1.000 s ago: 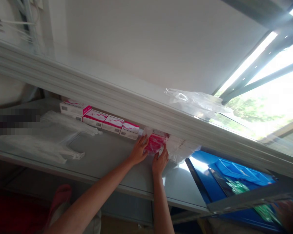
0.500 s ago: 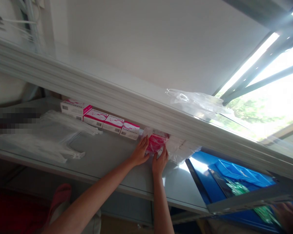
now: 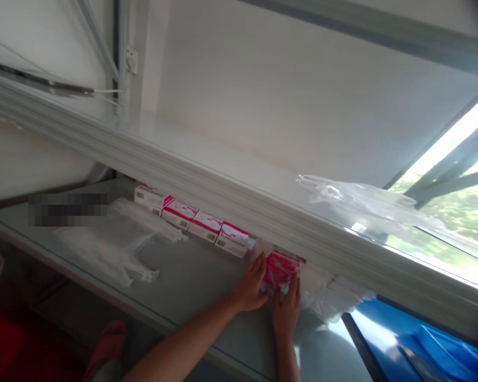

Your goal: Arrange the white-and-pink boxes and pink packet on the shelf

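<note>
A bright pink package (image 3: 281, 269) in clear plastic wrapping lies on the lower grey shelf, partly under the upper shelf's edge. My left hand (image 3: 252, 284) presses on its left side, fingers over the wrapping. On the near right side, my right hand (image 3: 287, 306) grips it with fingers bent around the corner. Left of my hands stands a row of several white-and-pink boxes (image 3: 205, 225) with barcodes. Clear plastic-wrapped white items (image 3: 330, 292) sit just to the right.
Flat clear plastic bags (image 3: 103, 246) lie on the left of the lower shelf. The thick upper shelf edge (image 3: 207, 183) crosses above my hands, with another plastic bag (image 3: 358, 199) on top. Blue trays (image 3: 442, 345) are at the lower right.
The camera view has shifted, so everything appears lower and further right. Both hands stay on the pink package, which shows no clear movement along the shelf.
</note>
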A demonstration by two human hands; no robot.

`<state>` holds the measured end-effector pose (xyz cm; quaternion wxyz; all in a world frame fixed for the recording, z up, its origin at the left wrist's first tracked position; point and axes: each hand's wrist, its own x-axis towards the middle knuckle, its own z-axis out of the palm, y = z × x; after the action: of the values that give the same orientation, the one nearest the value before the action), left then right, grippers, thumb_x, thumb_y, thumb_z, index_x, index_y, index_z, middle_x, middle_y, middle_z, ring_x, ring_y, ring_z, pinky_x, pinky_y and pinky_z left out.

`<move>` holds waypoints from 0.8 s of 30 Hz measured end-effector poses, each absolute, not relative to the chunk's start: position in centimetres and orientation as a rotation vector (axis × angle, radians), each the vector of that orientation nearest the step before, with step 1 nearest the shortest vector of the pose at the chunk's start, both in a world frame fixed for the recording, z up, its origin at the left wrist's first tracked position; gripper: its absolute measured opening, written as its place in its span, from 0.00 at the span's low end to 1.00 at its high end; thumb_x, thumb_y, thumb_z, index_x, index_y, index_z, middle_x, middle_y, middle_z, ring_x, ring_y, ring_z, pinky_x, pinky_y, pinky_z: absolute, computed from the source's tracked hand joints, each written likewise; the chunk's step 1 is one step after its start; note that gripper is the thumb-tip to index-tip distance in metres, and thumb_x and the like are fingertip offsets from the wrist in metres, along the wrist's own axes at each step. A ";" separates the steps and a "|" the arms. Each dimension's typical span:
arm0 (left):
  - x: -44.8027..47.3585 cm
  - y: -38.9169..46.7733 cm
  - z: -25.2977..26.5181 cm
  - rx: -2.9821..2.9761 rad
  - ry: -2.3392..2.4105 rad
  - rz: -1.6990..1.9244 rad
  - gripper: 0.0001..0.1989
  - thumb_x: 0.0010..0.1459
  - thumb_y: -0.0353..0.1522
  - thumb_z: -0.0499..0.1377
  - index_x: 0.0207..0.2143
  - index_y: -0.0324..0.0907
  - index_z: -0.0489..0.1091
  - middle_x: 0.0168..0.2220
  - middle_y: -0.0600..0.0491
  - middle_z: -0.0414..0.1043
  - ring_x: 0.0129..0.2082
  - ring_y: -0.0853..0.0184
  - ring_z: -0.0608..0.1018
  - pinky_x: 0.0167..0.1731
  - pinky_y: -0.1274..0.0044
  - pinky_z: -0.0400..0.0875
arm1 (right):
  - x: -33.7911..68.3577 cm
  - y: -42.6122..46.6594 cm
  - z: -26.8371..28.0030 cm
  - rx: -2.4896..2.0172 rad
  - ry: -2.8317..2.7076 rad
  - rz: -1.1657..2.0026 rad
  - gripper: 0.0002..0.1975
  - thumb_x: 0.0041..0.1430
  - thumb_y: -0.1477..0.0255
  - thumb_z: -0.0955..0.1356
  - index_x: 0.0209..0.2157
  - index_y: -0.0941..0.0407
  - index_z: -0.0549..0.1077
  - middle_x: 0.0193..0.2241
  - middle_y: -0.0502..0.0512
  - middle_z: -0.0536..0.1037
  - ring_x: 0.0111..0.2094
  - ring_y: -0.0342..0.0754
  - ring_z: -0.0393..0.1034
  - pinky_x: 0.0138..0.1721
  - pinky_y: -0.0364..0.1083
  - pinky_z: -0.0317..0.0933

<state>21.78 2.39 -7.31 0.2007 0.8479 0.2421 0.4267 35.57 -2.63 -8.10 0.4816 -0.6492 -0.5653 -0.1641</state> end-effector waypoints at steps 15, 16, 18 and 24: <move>16.5 -2.0 -4.6 2.132 0.978 1.475 0.34 0.57 0.25 0.49 0.65 0.47 0.45 0.66 0.45 0.42 0.65 0.56 0.52 0.60 0.59 0.54 | 35.8 -4.0 -7.1 -1.717 -0.955 -0.525 0.34 0.54 0.61 0.60 0.61 0.59 0.58 0.53 0.71 0.66 0.49 0.67 0.64 0.52 0.65 0.54; 15.0 -3.5 -4.2 2.279 0.914 1.419 0.33 0.57 0.26 0.51 0.64 0.47 0.48 0.66 0.45 0.44 0.64 0.55 0.54 0.59 0.60 0.55 | 36.0 -4.0 -7.3 -1.727 -0.912 -0.516 0.33 0.53 0.62 0.61 0.60 0.59 0.59 0.51 0.72 0.67 0.47 0.67 0.66 0.51 0.65 0.55; 11.2 -6.5 -3.4 2.686 0.627 1.225 0.26 0.59 0.31 0.52 0.60 0.50 0.56 0.63 0.48 0.52 0.61 0.56 0.59 0.58 0.62 0.56 | 36.4 -4.0 -7.6 -1.744 -0.859 -0.499 0.33 0.52 0.63 0.61 0.59 0.60 0.61 0.49 0.72 0.68 0.45 0.68 0.66 0.52 0.65 0.54; -3.9 -8.1 -0.8 2.529 1.576 1.112 0.14 0.65 0.36 0.48 0.34 0.40 0.69 0.39 0.47 0.71 0.41 0.61 0.72 0.43 0.69 0.64 | 36.1 -4.9 -7.4 -1.792 -0.863 -0.457 0.31 0.50 0.65 0.61 0.56 0.63 0.65 0.45 0.74 0.69 0.51 0.71 0.61 0.52 0.68 0.51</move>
<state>-3.90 -8.13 -0.80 -0.0195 0.7950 0.4955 0.3495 36.10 -4.91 -7.36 0.5230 -0.7484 -0.3604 -0.1910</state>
